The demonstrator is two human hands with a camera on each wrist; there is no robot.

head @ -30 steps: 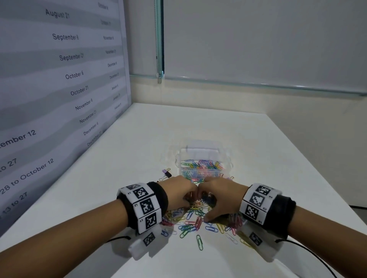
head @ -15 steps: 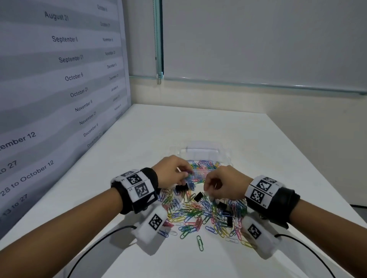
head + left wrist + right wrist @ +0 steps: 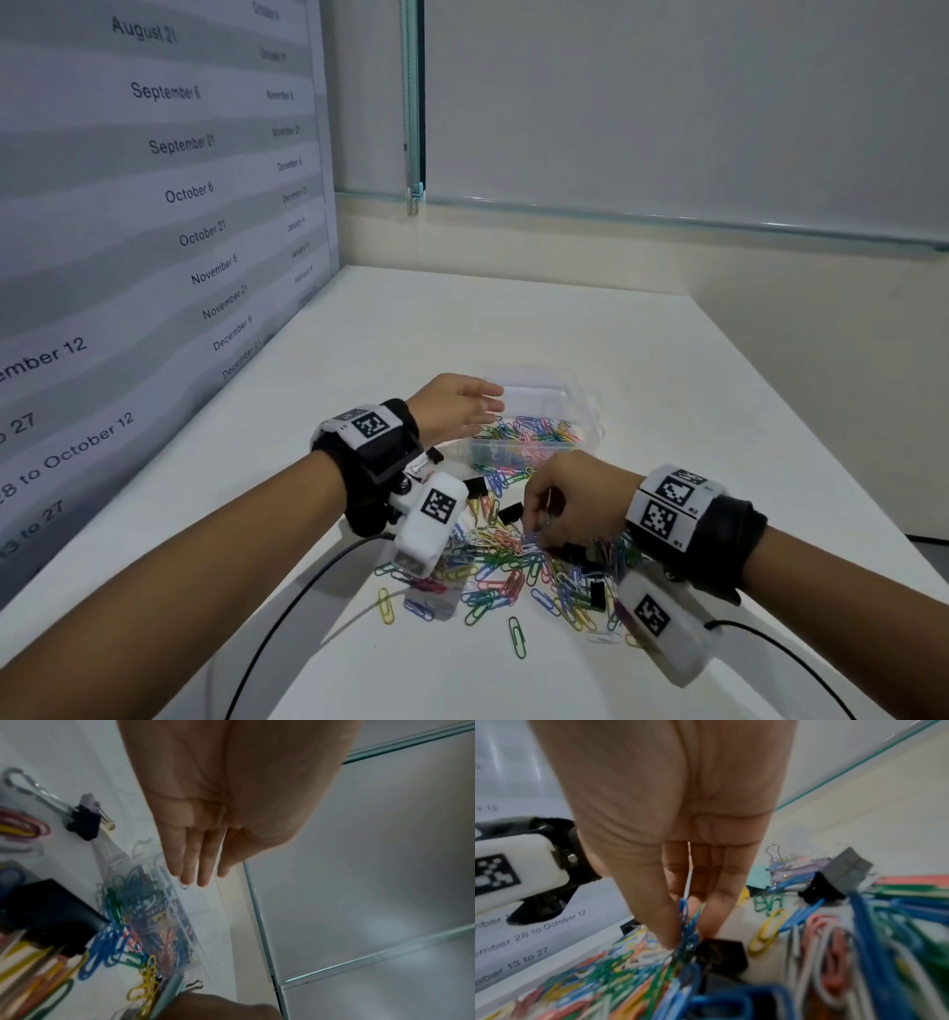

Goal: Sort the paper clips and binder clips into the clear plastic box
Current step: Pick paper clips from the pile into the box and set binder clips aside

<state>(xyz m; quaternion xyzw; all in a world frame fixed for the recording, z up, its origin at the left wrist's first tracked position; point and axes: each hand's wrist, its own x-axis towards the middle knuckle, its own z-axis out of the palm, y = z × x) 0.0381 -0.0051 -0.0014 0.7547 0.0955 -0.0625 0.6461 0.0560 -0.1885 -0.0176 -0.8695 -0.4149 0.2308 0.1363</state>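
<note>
While the left hand (image 3: 452, 406) hovers flat over the clear plastic box (image 3: 518, 452), its fingers (image 3: 190, 860) are straight, pressed side by side and holding nothing. That box sits mid-desk (image 3: 667, 411), see-through, already packed with bright paper clips, its long side running left to right across the head view. Just nearer lies the loose pile of paper clips (image 3: 508, 570) in blue, green, yellow and pink, pointing every which way, with black binder clips (image 3: 511, 511) mixed in. Down at the pile, the right hand (image 3: 570, 509) pinches a small bunch of blue and green clips (image 3: 687, 931); only the right wrist view shows that pinch. Over on the left wrist view, a purple binder clip (image 3: 86, 819) lies beside the box.
</note>
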